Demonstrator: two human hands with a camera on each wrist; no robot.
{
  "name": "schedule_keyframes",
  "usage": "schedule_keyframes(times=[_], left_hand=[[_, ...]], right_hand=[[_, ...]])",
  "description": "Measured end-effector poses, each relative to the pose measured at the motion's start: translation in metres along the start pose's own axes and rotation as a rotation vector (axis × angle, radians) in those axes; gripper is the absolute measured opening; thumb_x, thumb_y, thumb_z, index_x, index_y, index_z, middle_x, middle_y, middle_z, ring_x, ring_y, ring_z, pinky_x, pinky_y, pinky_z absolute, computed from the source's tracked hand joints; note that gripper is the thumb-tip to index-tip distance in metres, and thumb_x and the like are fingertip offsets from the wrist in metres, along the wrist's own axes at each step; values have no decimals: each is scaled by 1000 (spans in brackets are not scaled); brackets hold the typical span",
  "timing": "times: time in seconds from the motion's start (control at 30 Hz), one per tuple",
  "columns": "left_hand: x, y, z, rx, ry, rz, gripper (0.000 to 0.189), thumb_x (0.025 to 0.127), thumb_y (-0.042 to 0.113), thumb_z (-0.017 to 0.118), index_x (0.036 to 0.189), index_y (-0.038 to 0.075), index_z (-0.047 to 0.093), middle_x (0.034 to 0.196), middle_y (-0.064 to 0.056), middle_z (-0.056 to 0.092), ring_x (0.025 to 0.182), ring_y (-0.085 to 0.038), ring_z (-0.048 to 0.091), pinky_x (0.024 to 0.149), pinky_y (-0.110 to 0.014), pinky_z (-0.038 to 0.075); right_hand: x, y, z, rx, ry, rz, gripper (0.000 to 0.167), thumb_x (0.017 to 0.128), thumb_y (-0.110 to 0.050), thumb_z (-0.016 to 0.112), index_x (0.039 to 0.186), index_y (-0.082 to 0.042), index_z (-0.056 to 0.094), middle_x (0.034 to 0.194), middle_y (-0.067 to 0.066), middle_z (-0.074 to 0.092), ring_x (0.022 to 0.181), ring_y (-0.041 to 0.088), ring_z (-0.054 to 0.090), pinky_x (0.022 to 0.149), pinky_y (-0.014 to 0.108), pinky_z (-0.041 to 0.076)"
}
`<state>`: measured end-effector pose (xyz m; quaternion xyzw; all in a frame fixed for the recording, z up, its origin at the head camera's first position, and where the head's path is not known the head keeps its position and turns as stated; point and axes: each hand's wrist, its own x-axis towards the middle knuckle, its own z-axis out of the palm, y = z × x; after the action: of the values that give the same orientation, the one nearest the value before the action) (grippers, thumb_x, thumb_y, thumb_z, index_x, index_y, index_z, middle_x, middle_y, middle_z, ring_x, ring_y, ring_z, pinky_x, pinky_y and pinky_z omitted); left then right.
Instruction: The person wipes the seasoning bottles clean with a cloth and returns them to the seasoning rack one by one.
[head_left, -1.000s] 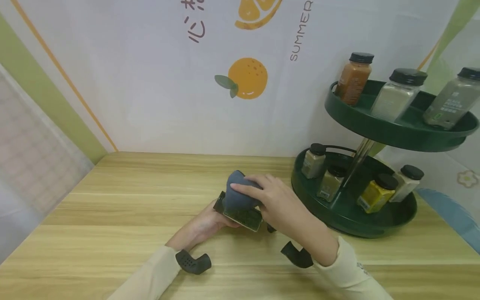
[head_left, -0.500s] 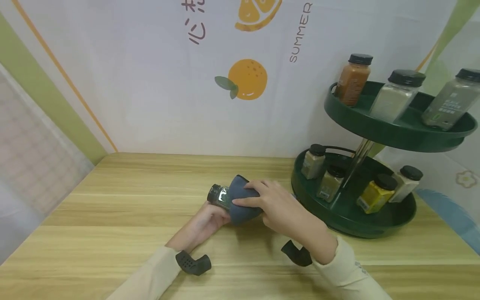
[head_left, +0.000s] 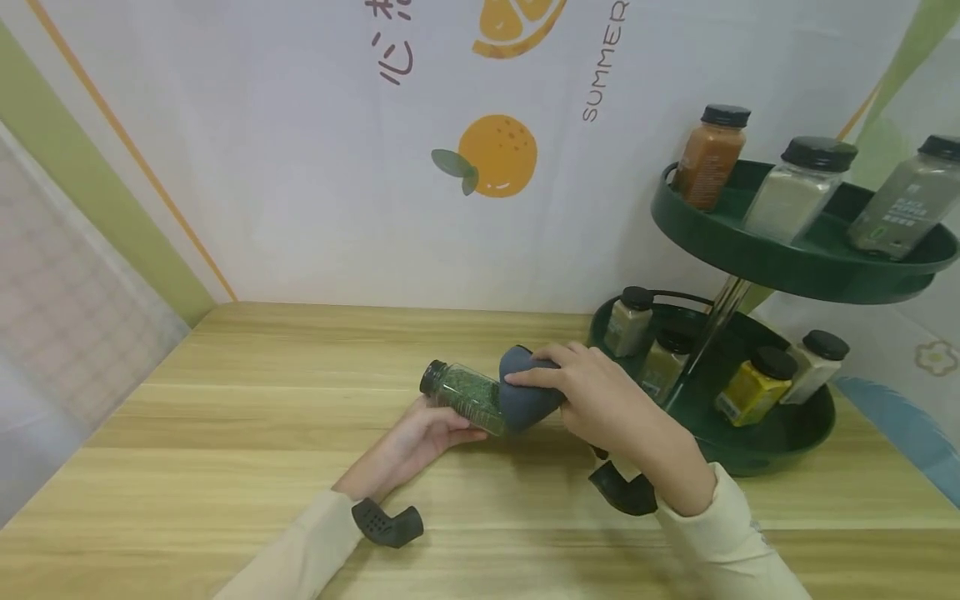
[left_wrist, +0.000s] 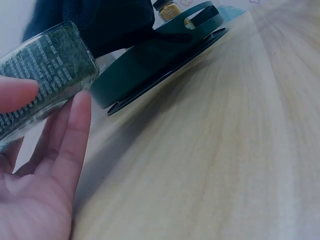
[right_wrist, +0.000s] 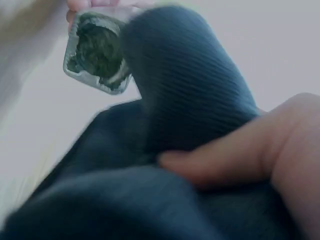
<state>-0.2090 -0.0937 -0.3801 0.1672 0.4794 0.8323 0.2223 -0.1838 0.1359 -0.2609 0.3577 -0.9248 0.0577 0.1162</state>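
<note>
My left hand (head_left: 431, 433) grips a clear glass spice jar (head_left: 467, 395) filled with green dried herbs, tilted on its side above the table. Its black cap (head_left: 432, 377) points left, and white print shows on its side in the left wrist view. My right hand (head_left: 592, 392) pinches a dark blue cloth (head_left: 525, 390), bunched up, at the bottom end of the jar. In the right wrist view the jar's square base (right_wrist: 97, 52) faces the camera, with the ribbed cloth (right_wrist: 185, 75) beside it and overlapping its edge.
A dark green two-tier round rack (head_left: 795, 450) stands at the right. Its upper tray (head_left: 787, 267) bears three jars, among them an orange-brown one (head_left: 712, 158). Several smaller jars, one yellow (head_left: 756, 387), stand in the lower tray. Behind the wooden table (head_left: 262, 375) hangs a printed cloth (head_left: 337, 208).
The cloth was over the jar's side, then wrapped around its body. My right hand has slid it rightward to the bottom end, uncovering the jar's side. The left hand has barely moved.
</note>
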Motion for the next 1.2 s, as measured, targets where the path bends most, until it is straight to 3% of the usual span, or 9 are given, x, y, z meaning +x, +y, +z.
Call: schedule_keyframes(times=[0.23,0.43,0.6,0.73,0.83,1.07,1.2], left_hand=[[-1,0,-1,55,-72,-39,47,88,2,52,132,6,35,113,-3,62,101,-19,62,94,-37,48],[-5,0,-3,30,-157,-39,60,91,13,54,142,4,23,116,-3,62,103,-18,61,95,-35,47],[-6,0,-4,-10,-187,-28,60,90,7,48,144,5,23,120,-2,60,103,-18,62,94,-34,48],[-6,1,-3,-72,-158,-17,45,91,4,45,136,10,37,116,-2,63,102,-19,63,94,-36,48],[-6,3,-4,-133,-115,-13,34,93,11,48,127,13,44,112,-2,63,104,-20,62,96,-36,46],[-3,5,-5,-201,-35,-35,48,92,39,54,128,14,32,116,-3,57,110,-21,55,101,-34,40],[-2,6,-4,-186,-11,-19,39,95,26,51,128,15,34,117,1,56,112,-18,53,106,-36,33]], right_hand=[[6,-11,5,62,139,-3,71,72,12,65,129,-29,55,126,9,57,112,31,55,93,49,46],[12,-19,22,76,111,-60,69,73,9,66,131,-27,54,121,11,57,108,31,57,89,48,48],[13,-18,26,61,85,-86,68,72,11,63,127,-29,57,120,9,58,109,29,56,89,47,48],[10,-13,18,87,56,-65,68,71,12,61,125,-30,59,121,5,57,109,26,56,90,43,49],[7,-8,12,123,31,-33,66,73,11,59,125,-30,59,123,4,56,111,26,56,90,42,49],[-1,4,-2,227,-19,32,64,74,11,54,126,-27,59,123,3,56,112,24,55,87,41,50],[-4,6,-7,248,27,80,64,76,9,55,129,-27,56,123,3,56,111,24,56,86,43,49]])
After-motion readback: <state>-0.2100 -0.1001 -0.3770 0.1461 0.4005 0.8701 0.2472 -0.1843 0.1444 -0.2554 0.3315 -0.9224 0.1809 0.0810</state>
